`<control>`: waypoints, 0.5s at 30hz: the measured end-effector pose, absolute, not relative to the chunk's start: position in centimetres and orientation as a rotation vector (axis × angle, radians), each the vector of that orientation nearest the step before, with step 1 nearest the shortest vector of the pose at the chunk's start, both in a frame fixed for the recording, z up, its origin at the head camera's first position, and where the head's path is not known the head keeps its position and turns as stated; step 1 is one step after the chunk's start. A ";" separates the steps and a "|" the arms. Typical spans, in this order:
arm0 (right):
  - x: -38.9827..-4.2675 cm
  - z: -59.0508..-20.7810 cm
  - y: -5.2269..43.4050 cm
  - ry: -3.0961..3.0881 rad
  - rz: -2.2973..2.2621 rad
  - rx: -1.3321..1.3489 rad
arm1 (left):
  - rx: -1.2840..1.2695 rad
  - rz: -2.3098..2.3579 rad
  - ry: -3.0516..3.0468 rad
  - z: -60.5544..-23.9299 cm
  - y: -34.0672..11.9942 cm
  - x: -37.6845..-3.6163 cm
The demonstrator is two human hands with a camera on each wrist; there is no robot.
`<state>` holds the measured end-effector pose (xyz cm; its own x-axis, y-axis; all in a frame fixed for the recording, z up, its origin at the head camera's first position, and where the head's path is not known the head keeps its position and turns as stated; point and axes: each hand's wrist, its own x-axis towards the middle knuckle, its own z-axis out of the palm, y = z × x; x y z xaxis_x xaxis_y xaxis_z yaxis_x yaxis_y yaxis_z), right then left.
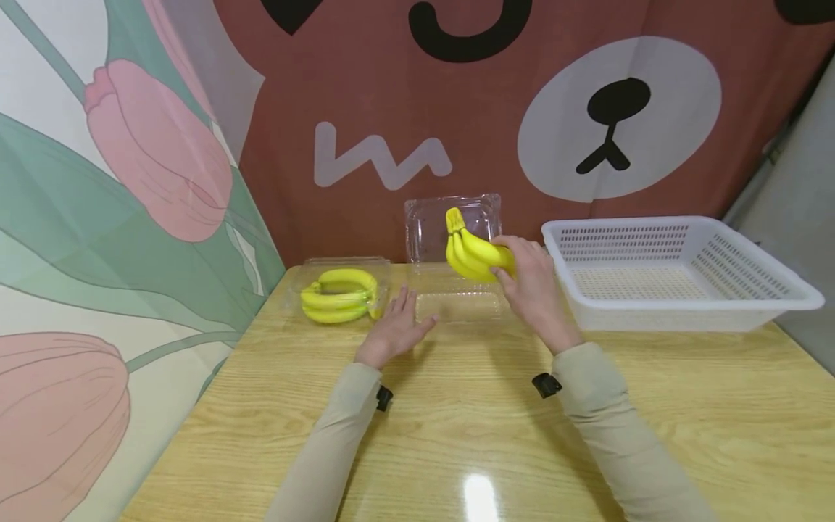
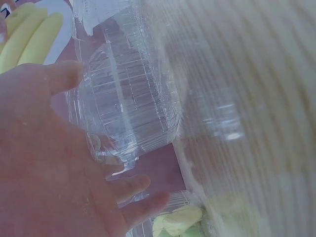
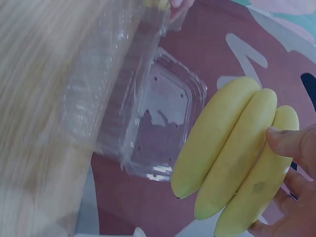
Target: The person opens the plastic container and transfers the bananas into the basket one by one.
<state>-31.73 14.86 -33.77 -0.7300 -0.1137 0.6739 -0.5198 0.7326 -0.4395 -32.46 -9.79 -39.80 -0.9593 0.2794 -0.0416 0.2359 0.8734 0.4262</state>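
My right hand (image 1: 533, 288) grips a bunch of yellow bananas (image 1: 476, 255) and holds it in the air, stem end up. In the right wrist view, the thumb lies across one of the bananas (image 3: 232, 158). Below and behind the bunch stands a clear plastic clamshell box (image 1: 459, 310), its lid (image 1: 422, 235) raised. With fingers spread, my left hand (image 1: 393, 332) is at the left side of this box; in the left wrist view it lies close beside the clear plastic (image 2: 126, 94), and whether it touches cannot be told.
To the left, another clear clamshell box (image 1: 306, 270) holds a bunch of bananas (image 1: 339, 308). A white perforated plastic basket (image 1: 672, 315) stands at the right on the wooden table (image 1: 450, 420). A printed curtain (image 1: 365, 87) hangs behind the table.
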 end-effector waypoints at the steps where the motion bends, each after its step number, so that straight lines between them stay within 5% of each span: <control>1: -31.7 -33.7 15.1 -2.294 0.835 0.463 | 0.403 0.654 2.938 -39.8 -9.8 -32.5; 15: -31.2 -32.6 20.2 -2.280 0.870 0.288 | 0.425 0.653 2.940 -40.3 -9.9 -32.6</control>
